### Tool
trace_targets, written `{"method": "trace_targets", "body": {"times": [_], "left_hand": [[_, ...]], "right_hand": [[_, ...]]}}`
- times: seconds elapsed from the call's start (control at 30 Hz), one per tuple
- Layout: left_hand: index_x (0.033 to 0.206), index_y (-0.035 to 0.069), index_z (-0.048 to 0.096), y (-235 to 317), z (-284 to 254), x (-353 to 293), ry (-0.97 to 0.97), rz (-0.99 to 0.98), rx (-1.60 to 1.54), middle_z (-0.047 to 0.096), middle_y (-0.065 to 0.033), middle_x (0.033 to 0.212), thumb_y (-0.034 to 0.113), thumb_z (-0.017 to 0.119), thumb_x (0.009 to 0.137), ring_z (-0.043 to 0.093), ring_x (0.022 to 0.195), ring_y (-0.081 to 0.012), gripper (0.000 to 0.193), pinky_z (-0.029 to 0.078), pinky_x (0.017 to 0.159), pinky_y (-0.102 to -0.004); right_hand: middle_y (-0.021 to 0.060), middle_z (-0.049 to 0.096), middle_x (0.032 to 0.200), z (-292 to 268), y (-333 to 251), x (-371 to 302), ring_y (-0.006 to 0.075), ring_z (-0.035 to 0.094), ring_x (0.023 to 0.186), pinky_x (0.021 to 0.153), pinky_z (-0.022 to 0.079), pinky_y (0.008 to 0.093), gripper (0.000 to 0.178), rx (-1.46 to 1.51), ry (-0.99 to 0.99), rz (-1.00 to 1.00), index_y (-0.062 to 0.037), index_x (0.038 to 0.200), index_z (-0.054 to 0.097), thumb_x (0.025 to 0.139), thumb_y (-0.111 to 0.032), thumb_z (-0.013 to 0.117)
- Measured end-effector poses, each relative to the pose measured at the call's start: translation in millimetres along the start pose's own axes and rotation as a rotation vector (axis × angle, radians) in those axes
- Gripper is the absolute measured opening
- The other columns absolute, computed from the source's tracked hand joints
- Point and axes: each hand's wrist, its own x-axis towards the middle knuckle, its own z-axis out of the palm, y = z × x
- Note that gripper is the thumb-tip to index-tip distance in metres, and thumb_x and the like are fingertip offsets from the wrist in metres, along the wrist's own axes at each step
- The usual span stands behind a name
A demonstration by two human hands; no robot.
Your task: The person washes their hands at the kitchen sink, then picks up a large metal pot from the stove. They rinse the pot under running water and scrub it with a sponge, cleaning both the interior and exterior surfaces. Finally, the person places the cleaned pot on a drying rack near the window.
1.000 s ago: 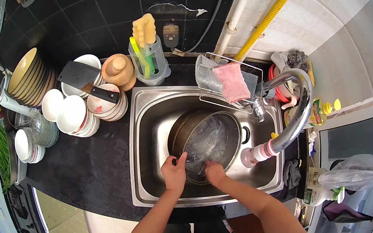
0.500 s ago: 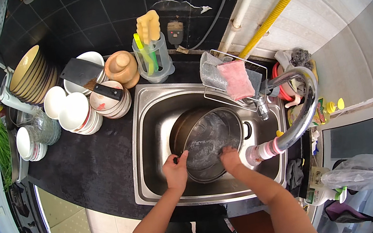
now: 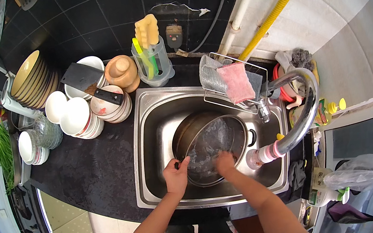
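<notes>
A large metal pot (image 3: 184, 133) lies tilted in the steel sink (image 3: 160, 201), its mouth facing me and somewhat right. My left hand (image 3: 176, 179) is closed round the black side handle at the pot's near left, thumb at the rim. Inside the pot, my right hand (image 3: 224, 162) is low against the wet inner surface, toward the near right. Motion blurs its fingers, so whether they hold anything cannot be made out. Whitish wet streaks cover the pot's inside. A second black handle (image 3: 251, 138) sticks out at the pot's right.
The curved tap (image 3: 305, 99) arches over the sink's right side. A wire rack with a pink cloth (image 3: 236, 83) hangs at the back edge. Left of the sink stand stacked bowls (image 3: 74, 117), a cleaver (image 3: 81, 76), a wooden mortar (image 3: 122, 73) and a utensil holder (image 3: 153, 64).
My right hand has shifted slightly left inside the pot. The pot has turned or tipped a little, and my left hand keeps its hold on the handle. The whole view has shifted slightly.
</notes>
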Motion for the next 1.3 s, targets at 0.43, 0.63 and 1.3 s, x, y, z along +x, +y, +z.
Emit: {"method": "trace_targets", "body": {"times": [0.43,0.63,1.3], "left_hand": [[0.061,0.007,0.044,-45,-17,4,0.07,-0.093,-0.141,0.037,0.0044,0.046,0.02,0.066,0.079,0.031,0.038,-0.0032,0.031,0.023,0.034,-0.0218],[0.062,0.009,0.042,-32,-20,5,0.068,-0.214,-0.244,0.036,0.0052,0.045,0.018,0.068,0.077,0.03,0.033,-0.0035,0.031,0.02,0.03,-0.0217],[0.053,0.006,0.041,-45,-34,8,0.022,-0.196,-0.078,0.039,0.0065,0.051,0.014,0.07,0.074,0.032,0.046,-0.0018,0.037,0.025,0.039,-0.0203]], "right_hand": [[0.0109,0.061,0.088,-12,-27,-15,0.0281,0.058,0.085,0.077,0.045,0.0367,0.017,0.027,-0.004,-0.192,-0.0157,0.076,0.069,0.077,-0.026,0.055],[0.0138,0.062,0.087,-33,-87,-12,0.031,0.06,0.081,0.071,0.047,0.0397,0.024,0.817,-0.054,-0.002,-0.011,0.082,0.068,0.077,-0.032,0.057],[0.0144,0.059,0.089,-53,-134,-2,0.032,0.057,0.083,0.07,0.045,0.0373,0.021,1.506,0.241,0.02,-0.0039,0.093,0.057,0.081,-0.021,0.056]]}}
